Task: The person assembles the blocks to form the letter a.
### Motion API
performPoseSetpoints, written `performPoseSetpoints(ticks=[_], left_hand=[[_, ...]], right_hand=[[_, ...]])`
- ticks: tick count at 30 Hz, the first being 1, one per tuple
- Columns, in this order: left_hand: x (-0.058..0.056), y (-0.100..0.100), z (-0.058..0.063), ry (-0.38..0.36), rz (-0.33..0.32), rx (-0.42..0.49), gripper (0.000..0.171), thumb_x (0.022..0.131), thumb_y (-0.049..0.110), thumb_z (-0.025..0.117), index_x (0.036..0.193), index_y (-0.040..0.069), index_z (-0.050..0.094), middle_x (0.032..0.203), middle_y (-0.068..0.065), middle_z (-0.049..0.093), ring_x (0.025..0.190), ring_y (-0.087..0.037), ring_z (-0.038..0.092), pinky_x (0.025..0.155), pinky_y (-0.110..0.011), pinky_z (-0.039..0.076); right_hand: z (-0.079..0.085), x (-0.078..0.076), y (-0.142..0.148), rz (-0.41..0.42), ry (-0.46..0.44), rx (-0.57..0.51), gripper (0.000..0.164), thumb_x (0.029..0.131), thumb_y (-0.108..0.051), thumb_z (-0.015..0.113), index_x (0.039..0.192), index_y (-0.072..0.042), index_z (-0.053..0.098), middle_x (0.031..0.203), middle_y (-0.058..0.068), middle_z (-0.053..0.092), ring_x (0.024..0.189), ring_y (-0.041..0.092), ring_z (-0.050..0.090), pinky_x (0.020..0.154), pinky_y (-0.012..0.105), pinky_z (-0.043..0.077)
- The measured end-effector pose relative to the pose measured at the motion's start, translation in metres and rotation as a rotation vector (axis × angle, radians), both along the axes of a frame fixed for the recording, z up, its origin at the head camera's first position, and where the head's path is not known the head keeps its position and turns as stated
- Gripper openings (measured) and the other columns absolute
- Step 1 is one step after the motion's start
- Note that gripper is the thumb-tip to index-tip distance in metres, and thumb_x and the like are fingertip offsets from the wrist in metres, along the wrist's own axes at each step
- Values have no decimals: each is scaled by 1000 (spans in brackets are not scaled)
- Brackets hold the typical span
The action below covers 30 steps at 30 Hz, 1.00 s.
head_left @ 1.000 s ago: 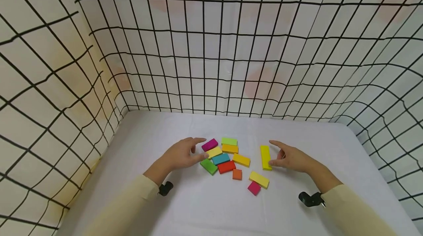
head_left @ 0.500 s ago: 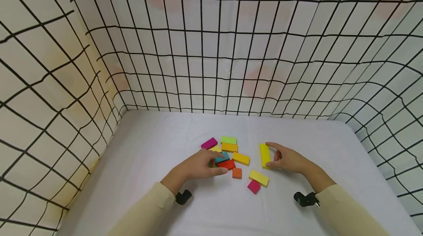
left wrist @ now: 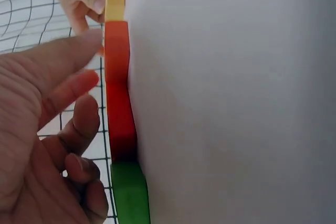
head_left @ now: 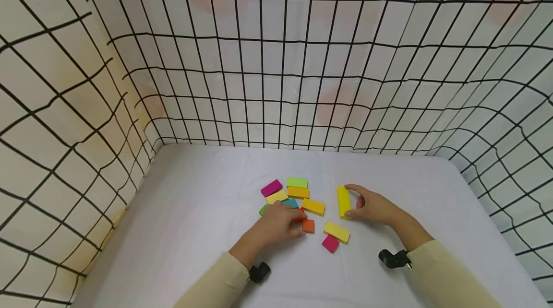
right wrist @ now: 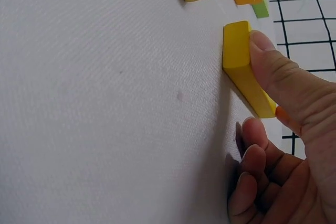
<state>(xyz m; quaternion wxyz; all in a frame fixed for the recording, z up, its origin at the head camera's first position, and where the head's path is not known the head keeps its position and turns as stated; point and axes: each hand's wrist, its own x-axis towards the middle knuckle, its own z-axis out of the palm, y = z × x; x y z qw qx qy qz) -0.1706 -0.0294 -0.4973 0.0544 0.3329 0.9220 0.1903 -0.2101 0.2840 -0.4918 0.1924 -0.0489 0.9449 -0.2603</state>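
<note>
My right hand (head_left: 375, 206) pinches a long bright yellow block (head_left: 343, 202) lying on the table, with the thumb at its near end and the index finger at its far end. In the right wrist view the thumb presses against that yellow block (right wrist: 244, 61) while the other fingers curl below. My left hand (head_left: 278, 225) hovers over the left cluster, thumb and fingers apart, holding nothing. It partly hides a red block (head_left: 299, 215), a green block (head_left: 262, 210) and a teal block (head_left: 290, 203). Just right of its fingertips lies a small orange block (head_left: 308, 226).
Behind the left hand lie purple (head_left: 271, 187), pale yellow (head_left: 277, 196), lime (head_left: 297, 183) and amber blocks (head_left: 298, 193). Between the hands are another amber block (head_left: 313, 207), a yellow block (head_left: 336, 232) and a crimson block (head_left: 330, 243). Black netting (head_left: 268, 101) encloses the white table (head_left: 207, 178).
My left hand has moved right and nearer, from beside the purple block to over the red one. My right index finger has come in against the yellow block's far end.
</note>
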Motion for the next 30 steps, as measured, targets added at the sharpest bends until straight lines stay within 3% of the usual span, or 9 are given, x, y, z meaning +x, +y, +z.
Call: performPoseSetpoints(ticks=[5,16,22,30], left_hand=[[1,10,-2,21,42,-10,25,90,34,76,114,26,77,101,10,72,86,-8,46,69,-22,33],[4,10,-11,-81,149,106,27,87,36,81,111,25,78,73,14,55,81,-6,45,73,-24,35],[7,10,-13,-82,151,163,27,86,36,82,110,23,79,72,15,54,79,-5,45,73,-23,33],[6,8,-12,-92,170,170,28,86,36,82,111,24,79,70,14,52,79,-5,45,74,-24,34]], right_hand=[[2,1,0,-3,0,11,94,79,-49,85,154,-19,40,86,5,54,78,19,50,66,32,41],[-5,-2,-1,6,7,-14,92,78,-50,85,154,-21,41,85,5,54,75,19,49,65,32,39],[-6,-4,-8,-8,-4,0,95,76,-52,86,154,-23,41,84,5,54,75,19,49,64,32,39],[-3,-20,-30,-14,-25,-3,93,76,-52,86,154,-26,41,86,5,56,77,20,51,65,32,40]])
